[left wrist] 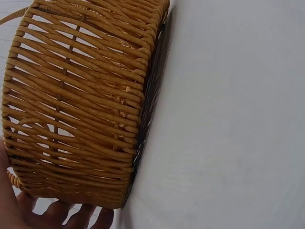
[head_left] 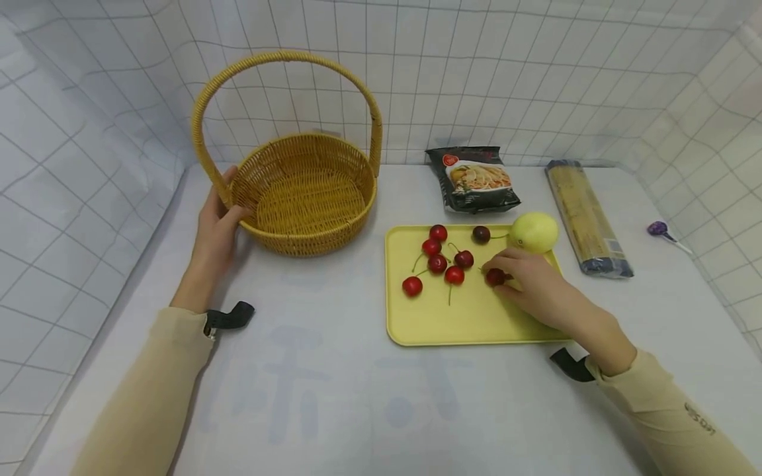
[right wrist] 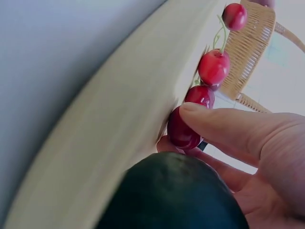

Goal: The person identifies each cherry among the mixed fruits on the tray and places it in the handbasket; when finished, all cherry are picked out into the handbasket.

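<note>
My left hand [head_left: 214,241] grips the left side of a round wicker basket [head_left: 306,241], by the base of its tall handle. In the left wrist view, fingers [left wrist: 57,212] curl against the basket's woven wall [left wrist: 71,105]. Over the right part of a yellow tray [head_left: 464,324], my right hand [head_left: 538,287] pinches a dark red cherry [right wrist: 183,131] between thumb and fingers. Several other red cherries [head_left: 437,264] with green stems lie on the tray's left half. Close below the right hand is a dark green rounded thing [right wrist: 171,195], hidden in the head view.
A yellow-green round fruit [head_left: 534,232] sits at the tray's back right corner. Behind the tray lies a black noodle packet [head_left: 474,180]. To the right are a long pack of pale noodles [head_left: 586,215] and a purple lollipop [head_left: 658,229]. White gridded sheeting surrounds the table.
</note>
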`<action>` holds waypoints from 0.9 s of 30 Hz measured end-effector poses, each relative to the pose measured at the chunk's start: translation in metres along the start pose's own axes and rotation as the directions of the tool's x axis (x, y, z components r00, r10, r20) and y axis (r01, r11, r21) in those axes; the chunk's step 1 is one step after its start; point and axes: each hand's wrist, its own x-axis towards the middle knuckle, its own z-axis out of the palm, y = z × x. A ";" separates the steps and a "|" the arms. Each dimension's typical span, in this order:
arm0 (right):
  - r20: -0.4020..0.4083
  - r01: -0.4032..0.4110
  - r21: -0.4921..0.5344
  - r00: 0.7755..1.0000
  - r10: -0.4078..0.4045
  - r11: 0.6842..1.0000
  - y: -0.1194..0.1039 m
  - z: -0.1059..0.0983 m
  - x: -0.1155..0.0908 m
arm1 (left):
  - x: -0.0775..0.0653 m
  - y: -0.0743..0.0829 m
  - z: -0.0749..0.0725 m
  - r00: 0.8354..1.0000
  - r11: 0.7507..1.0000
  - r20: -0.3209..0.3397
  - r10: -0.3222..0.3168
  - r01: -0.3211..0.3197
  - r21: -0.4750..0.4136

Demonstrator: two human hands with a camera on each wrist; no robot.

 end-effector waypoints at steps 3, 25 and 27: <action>-0.010 0.005 0.012 1.000 -0.005 1.000 -0.001 0.001 0.000 | -0.003 -0.001 0.002 1.000 1.000 -0.025 0.015 -0.015 -0.014; -0.178 0.096 0.097 0.981 -0.078 0.991 -0.045 -0.030 0.054 | -0.023 -0.005 0.026 0.983 0.963 -0.170 0.067 -0.108 -0.246; -0.178 0.104 0.134 0.981 -0.079 0.986 -0.053 -0.030 0.064 | -0.022 -0.005 0.027 0.983 0.964 -0.172 0.067 -0.108 -0.244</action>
